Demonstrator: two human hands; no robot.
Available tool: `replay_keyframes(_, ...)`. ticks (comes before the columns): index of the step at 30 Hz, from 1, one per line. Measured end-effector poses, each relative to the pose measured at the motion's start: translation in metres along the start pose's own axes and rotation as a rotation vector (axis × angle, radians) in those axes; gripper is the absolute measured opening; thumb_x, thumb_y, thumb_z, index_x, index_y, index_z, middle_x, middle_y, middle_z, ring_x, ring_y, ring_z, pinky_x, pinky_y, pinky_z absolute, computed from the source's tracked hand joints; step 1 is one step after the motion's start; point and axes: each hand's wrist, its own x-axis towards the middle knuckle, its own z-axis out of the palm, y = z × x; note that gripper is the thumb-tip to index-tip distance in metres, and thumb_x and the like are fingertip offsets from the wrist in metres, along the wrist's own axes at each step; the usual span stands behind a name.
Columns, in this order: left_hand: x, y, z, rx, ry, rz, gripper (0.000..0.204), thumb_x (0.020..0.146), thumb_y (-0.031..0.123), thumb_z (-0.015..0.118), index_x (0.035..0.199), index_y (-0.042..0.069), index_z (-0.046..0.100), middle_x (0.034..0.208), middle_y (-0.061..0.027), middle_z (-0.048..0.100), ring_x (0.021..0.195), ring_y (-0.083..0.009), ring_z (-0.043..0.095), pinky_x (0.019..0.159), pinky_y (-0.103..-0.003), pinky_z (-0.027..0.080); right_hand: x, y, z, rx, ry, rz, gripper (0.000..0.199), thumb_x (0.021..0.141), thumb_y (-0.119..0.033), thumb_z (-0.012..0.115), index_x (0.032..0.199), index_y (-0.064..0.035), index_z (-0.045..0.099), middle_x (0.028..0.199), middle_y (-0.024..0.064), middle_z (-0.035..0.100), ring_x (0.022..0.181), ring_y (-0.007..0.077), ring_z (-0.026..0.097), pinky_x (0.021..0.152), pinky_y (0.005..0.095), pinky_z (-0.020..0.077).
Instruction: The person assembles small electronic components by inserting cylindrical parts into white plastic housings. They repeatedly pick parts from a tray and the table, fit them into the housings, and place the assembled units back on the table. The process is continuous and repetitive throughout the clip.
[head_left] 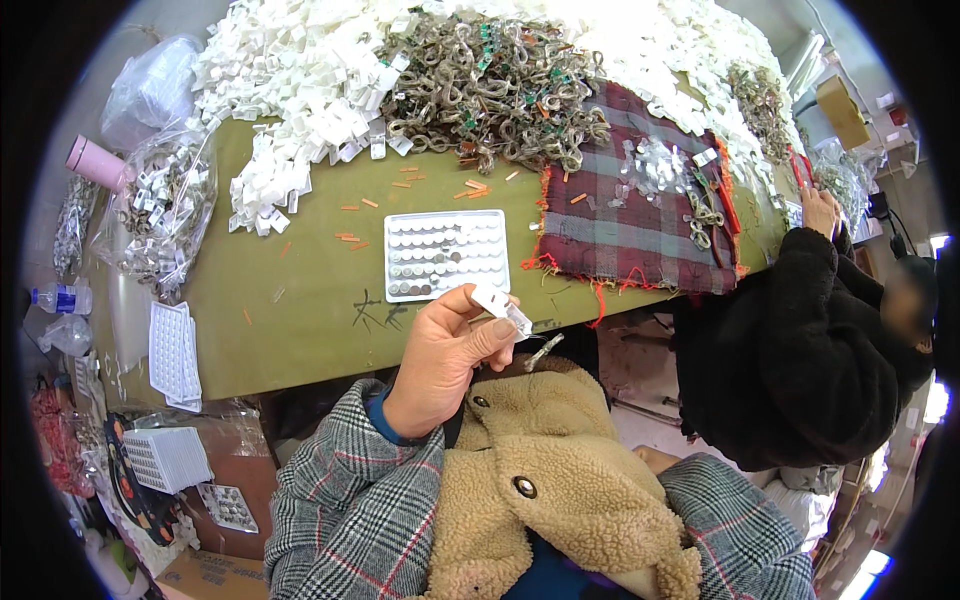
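My left hand [440, 355] is raised over the table's near edge, its thumb and fingers pinching a small white plastic case [492, 299] with a clear end [520, 322]. A short grey braided cord [545, 352] hangs just beyond the fingertips; whether it joins the case is unclear. Only a patch of skin of my right hand [655, 460] shows in my lap by the sleeve, its fingers hidden. Just past the left hand lies a white tray [497, 272] with rows of round recesses, some holding silvery discs like button cells.
White plastic pieces [300, 75] and looped grey cords [490, 85] heap at the back. Plaid cloth [640, 245] carries clear pieces [660, 165]. Orange strips [475, 188] lie scattered. Stacked trays [173, 350] and a filled bag [165, 205] stand left; a co-worker in black [800, 350] works right.
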Motion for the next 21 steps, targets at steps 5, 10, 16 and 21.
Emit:
replay_keyframes(5,-0.004,0.001,-0.008,-0.039,-0.008,0.005,0.025,0.09,0.006,0.07,0.114,-0.001,0.062,0.094,-0.0063,0.068,0.069,-0.0112,0.059,0.061,-0.024,0.05,0.014,-0.112,-0.011,-0.892,-0.01,-0.29,0.019,0.082,-0.015,0.078,0.088,0.0022,0.072,0.073,0.0056,0.07,0.071,0.0085,0.061,0.066,0.0239,0.0485)
replay_keyframes(10,-0.021,0.002,-0.015,-0.045,0.012,0.065,0.025,0.09,0.008,0.07,0.112,0.0,0.061,0.096,-0.0078,0.067,0.069,-0.0114,0.059,0.06,-0.024,0.05,0.031,-0.227,0.079,-0.311,0.392,-1.012,0.013,0.086,0.0,0.066,0.099,0.0027,0.065,0.095,0.0115,0.067,0.081,0.017,0.063,0.072,0.0297,0.051)
replay_keyframes(16,-0.032,0.008,-0.022,0.286,0.032,0.338,0.019,0.088,0.0,0.07,0.105,0.0,0.064,0.1,-0.0072,0.064,0.074,-0.0108,0.06,0.063,-0.023,0.052,0.06,-0.271,0.135,-0.033,0.021,-0.966,0.04,0.093,0.004,0.05,0.133,0.006,0.044,0.112,0.0109,0.059,0.102,0.0166,0.062,0.089,0.029,0.0504)
replay_keyframes(21,-0.032,0.011,-0.024,0.641,0.022,0.468,0.019,0.086,-0.004,0.071,0.104,-0.003,0.063,0.103,-0.0096,0.06,0.085,-0.0155,0.065,0.073,-0.028,0.057,0.067,-0.268,0.133,0.122,-0.078,-0.912,0.039,0.094,0.004,0.044,0.133,0.0053,0.042,0.107,0.009,0.057,0.086,0.0083,0.058,0.075,0.0246,0.0495)
